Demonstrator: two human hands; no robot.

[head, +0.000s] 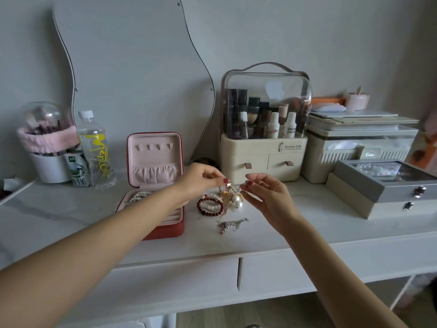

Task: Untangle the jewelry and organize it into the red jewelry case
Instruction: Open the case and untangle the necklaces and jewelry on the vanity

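- On the white vanity top [272, 235], your open red jewelry case [156, 185] holds pearls.
- Your left hand [201, 178] and right hand [264, 195] each pinch the tangled gold chain cluster [230, 194], lifted taut above the beaded bracelets [210, 204].

A white dressing table [71, 209] carries the open red jewelry case [165, 229] just left of the fingers [221, 177]. Below them lie a red-and-white bead bracelet [209, 205], pearl pieces [237, 202] and a silver chain [233, 224]. A cream cosmetics organizer [260, 162] stands behind them.
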